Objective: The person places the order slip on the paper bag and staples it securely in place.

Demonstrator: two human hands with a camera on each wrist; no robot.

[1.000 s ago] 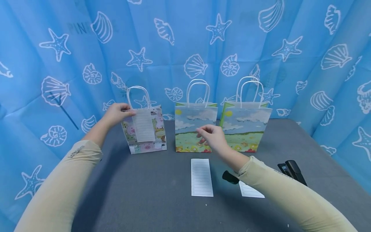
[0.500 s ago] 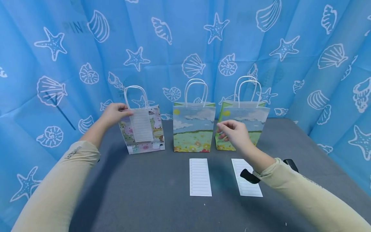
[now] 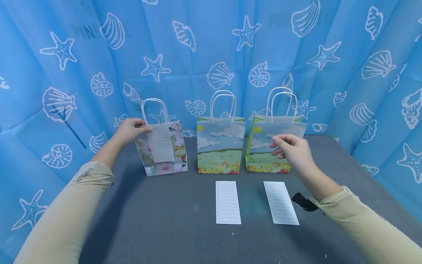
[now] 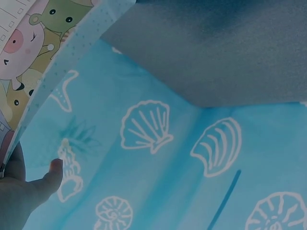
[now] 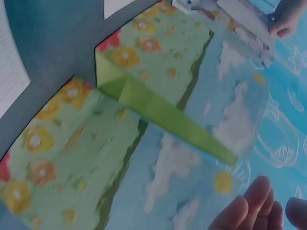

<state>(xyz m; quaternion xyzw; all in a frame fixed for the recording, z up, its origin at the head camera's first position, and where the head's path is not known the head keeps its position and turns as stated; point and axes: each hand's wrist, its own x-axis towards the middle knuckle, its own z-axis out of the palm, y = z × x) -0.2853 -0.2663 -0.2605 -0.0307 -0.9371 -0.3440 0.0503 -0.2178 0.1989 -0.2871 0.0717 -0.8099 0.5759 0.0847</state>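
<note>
My left hand (image 3: 130, 131) pinches the top edge of a small paper bag patterned with cartoon animals (image 3: 179, 146), with the thumb over the top of a lined checklist slip (image 3: 161, 143) lying flat on its front. In the left wrist view, part of the animal print and the slip show at the upper left. My right hand (image 3: 294, 150) hangs in the air before the right-hand meadow-print paper bag (image 3: 260, 146), fingers loosely bent and nothing held. The right wrist view shows its fingertips (image 5: 256, 201) near that bag's top edge, apart from the thumb.
A second meadow-print bag (image 3: 221, 146) stands in the middle, with white handles upright. Two more checklist slips, one on the left (image 3: 228, 202) and one on the right (image 3: 281, 202), lie on the grey tabletop (image 3: 171, 216). A blue seashell curtain (image 3: 191, 55) hangs behind.
My right hand has moved rightward, from before the middle bag to before the right one, uncovering the right slip. The stapler seen earlier is now behind the right arm. My left hand keeps its grip.
</note>
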